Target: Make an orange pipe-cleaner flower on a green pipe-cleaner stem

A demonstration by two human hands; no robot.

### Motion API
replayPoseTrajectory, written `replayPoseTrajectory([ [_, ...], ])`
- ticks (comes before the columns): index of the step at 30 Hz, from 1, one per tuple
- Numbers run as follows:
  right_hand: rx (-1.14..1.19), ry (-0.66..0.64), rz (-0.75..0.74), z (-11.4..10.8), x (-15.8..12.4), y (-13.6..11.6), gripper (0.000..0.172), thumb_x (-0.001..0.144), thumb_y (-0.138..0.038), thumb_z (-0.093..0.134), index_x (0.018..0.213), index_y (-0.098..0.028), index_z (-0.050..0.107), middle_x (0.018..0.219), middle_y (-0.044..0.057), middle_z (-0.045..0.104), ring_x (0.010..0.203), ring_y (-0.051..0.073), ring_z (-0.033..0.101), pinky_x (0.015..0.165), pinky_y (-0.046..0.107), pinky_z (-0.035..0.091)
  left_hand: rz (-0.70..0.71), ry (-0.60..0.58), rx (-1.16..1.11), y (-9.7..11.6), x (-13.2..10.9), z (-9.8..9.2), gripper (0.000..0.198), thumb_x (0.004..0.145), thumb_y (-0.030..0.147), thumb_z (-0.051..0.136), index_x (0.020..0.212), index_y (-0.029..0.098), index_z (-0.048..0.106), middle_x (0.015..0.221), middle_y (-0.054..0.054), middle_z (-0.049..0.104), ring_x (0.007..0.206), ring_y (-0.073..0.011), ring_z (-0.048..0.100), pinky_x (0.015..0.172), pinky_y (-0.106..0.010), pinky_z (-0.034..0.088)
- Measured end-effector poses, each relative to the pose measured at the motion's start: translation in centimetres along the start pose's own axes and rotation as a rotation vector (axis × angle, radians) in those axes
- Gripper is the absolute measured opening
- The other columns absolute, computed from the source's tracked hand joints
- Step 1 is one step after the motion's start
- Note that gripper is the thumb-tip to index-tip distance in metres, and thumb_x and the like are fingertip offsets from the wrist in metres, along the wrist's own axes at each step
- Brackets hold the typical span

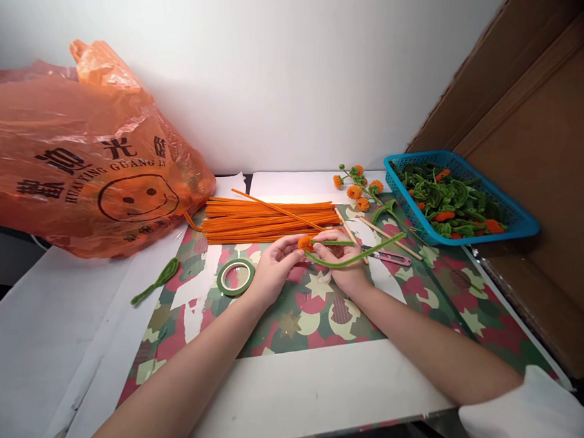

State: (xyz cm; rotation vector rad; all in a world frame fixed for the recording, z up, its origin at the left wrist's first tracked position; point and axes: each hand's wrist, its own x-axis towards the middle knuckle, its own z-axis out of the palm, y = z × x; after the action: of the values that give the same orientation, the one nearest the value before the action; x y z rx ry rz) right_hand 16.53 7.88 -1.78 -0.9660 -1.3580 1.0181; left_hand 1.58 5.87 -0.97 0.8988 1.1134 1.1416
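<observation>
Between my hands is a small orange pipe-cleaner flower (305,244). The fingers of my left hand (275,266) are closed at its left side. My right hand (345,265) pinches it from the right, at the base of its green pipe-cleaner stem (378,248), whose fuzzy strands stretch out to the right. Just behind my hands lies a thick bundle of orange pipe cleaners (267,218), with one lying askew on top. A roll of green tape (236,277) rests flat beside my left wrist. My fingers hide part of the flower.
Wooden sticks (390,238) and pink-handled scissors (393,258) lie right of my right hand. Behind them is a finished orange flower spray (361,189). A blue basket (471,238) holds green and orange pieces. At left are an orange plastic bag (138,135) and a green looped leaf (156,281).
</observation>
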Motion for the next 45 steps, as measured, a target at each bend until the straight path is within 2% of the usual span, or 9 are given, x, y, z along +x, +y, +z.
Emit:
replayPoseTrajectory([
  [6, 0.02, -0.026, -0.067, 0.0, -0.2, -0.1, 0.007, 0.08, -0.029, 0.066, 0.082, -0.023, 0.068, 0.089, 0.004, 0.067, 0.089, 0.018, 0.063, 0.081, 0.035, 0.053, 0.018, 0.021, 0.071, 0.1, -0.3, 0.3, 0.039, 0.066, 0.038, 0.076, 0.096, 0.015, 0.067, 0.08, -0.005, 0.069, 0.072, -0.0177, 0.066, 0.055, -0.024, 0.052],
  [12, 0.004, -0.054, -0.127, -0.2, -0.1, -0.1, 0.01, 0.084, -0.031, 0.063, 0.079, -0.024, 0.069, 0.087, 0.004, 0.068, 0.093, 0.018, 0.063, 0.089, 0.037, 0.051, 0.261, 0.09, 0.05, -0.2, 0.2, 0.1, 0.023, 0.062, 0.026, 0.076, 0.079, 0.017, 0.065, 0.094, -0.004, 0.066, 0.09, -0.0169, 0.064, 0.08, -0.029, 0.053],
  [16, 0.194, -0.115, 0.073, -0.2, 0.3, 0.7, 0.018, 0.079, -0.041, 0.068, 0.081, -0.023, 0.069, 0.088, 0.003, 0.07, 0.088, 0.018, 0.066, 0.083, 0.036, 0.055, 0.19, 0.004, -0.056, -0.1, 0.2, -0.1, 0.023, 0.066, 0.026, 0.07, 0.088, 0.019, 0.067, 0.116, -0.007, 0.063, 0.102, -0.0201, 0.061, 0.081, -0.03, 0.053],
  [19, 0.333, -0.156, 0.244, -0.3, 0.5, 1.0, 0.028, 0.072, -0.048, 0.072, 0.081, -0.022, 0.068, 0.089, 0.003, 0.071, 0.086, 0.019, 0.067, 0.08, 0.037, 0.057, 0.094, -0.053, -0.111, 0.0, 0.1, 0.0, 0.035, 0.069, 0.032, 0.071, 0.101, 0.02, 0.065, 0.112, -0.008, 0.064, 0.096, -0.0198, 0.063, 0.077, -0.031, 0.054],
  [21, 0.368, -0.182, 0.257, -0.4, 0.6, 0.8, 0.028, 0.068, -0.048, 0.075, 0.077, -0.022, 0.068, 0.092, 0.003, 0.071, 0.09, 0.02, 0.067, 0.082, 0.037, 0.057, 0.096, -0.068, -0.08, 0.0, 0.0, 0.0, 0.038, 0.069, 0.036, 0.073, 0.102, 0.019, 0.065, 0.106, -0.008, 0.066, 0.09, -0.0188, 0.063, 0.075, -0.03, 0.054],
  [23, 0.376, -0.21, 0.258, -0.5, 0.7, 0.6, 0.027, 0.067, -0.046, 0.077, 0.076, -0.022, 0.068, 0.092, 0.002, 0.072, 0.091, 0.02, 0.067, 0.084, 0.037, 0.056, 0.149, -0.06, -0.023, 0.0, 0.0, -0.1, 0.038, 0.067, 0.037, 0.076, 0.1, 0.019, 0.067, 0.1, -0.007, 0.067, 0.088, -0.0181, 0.063, 0.075, -0.029, 0.053],
  [27, 0.414, -0.251, 0.356, -0.6, 0.8, 0.1, 0.03, 0.064, -0.047, 0.079, 0.078, -0.022, 0.069, 0.078, 0.0, 0.072, 0.075, 0.017, 0.069, 0.075, 0.033, 0.058, 0.399, -0.018, 0.14, 0.3, -0.4, -0.2, 0.034, 0.064, 0.031, 0.08, 0.094, 0.021, 0.07, 0.093, -0.005, 0.065, 0.088, -0.0176, 0.061, 0.073, -0.027, 0.051],
  [33, 0.438, -0.214, 0.409, -0.5, 0.9, 0.2, 0.037, 0.058, -0.049, 0.081, 0.076, -0.019, 0.069, 0.071, 0.0, 0.071, 0.066, 0.014, 0.067, 0.065, 0.028, 0.056, 0.641, 0.032, 0.438, 0.7, -1.1, -0.1, 0.03, 0.068, 0.029, 0.078, 0.097, 0.023, 0.071, 0.09, -0.006, 0.064, 0.085, -0.0187, 0.058, 0.074, -0.032, 0.049],
  [45, 0.48, -0.19, 0.398, -0.6, 0.7, 0.6, 0.027, 0.054, -0.042, 0.085, 0.065, -0.022, 0.071, 0.077, 0.0, 0.07, 0.076, 0.016, 0.066, 0.066, 0.03, 0.056, 0.589, 0.066, 0.441, 0.4, -0.7, -0.4, 0.032, 0.066, 0.03, 0.08, 0.097, 0.025, 0.073, 0.089, -0.005, 0.066, 0.084, -0.0186, 0.058, 0.07, -0.03, 0.048],
])
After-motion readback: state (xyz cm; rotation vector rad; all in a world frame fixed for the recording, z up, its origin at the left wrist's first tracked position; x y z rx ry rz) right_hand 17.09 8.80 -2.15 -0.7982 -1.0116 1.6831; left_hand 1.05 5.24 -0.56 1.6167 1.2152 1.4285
